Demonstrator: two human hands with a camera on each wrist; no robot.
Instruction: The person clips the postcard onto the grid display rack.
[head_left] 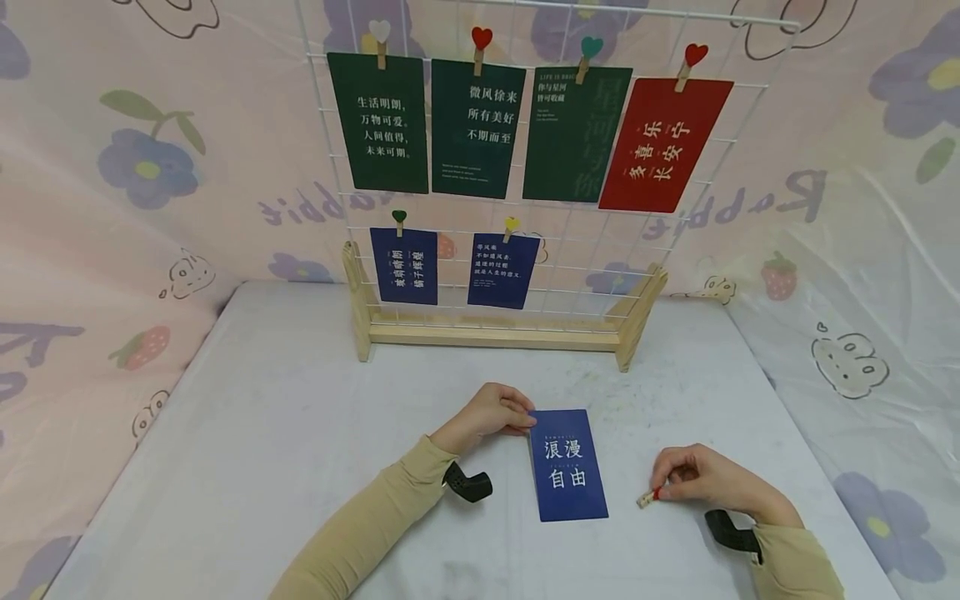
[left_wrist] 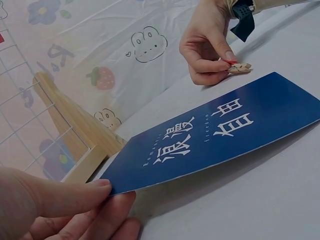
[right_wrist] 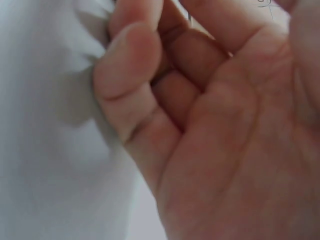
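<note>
A blue card (head_left: 568,500) with white characters is pinched at its upper left corner by my left hand (head_left: 497,411). In the left wrist view the thumb lies on top of the card (left_wrist: 200,150) and the fingers lie beneath, with the card tilted off the table. To the right of the card, my right hand (head_left: 697,477) pinches a small wooden clothespin (head_left: 647,499) with a red end between thumb and fingers. The right wrist view shows the palm and curled fingers (right_wrist: 135,65) close up; the clothespin is hidden there.
A white wire grid rack (head_left: 450,218) on a wooden stand (head_left: 495,335) stands at the table's back. Green cards (head_left: 386,171), a red card (head_left: 637,187) and two small blue cards (head_left: 420,287) hang from it by heart-topped clothespins. Patterned cloth (head_left: 247,150) surrounds the white table (head_left: 285,417).
</note>
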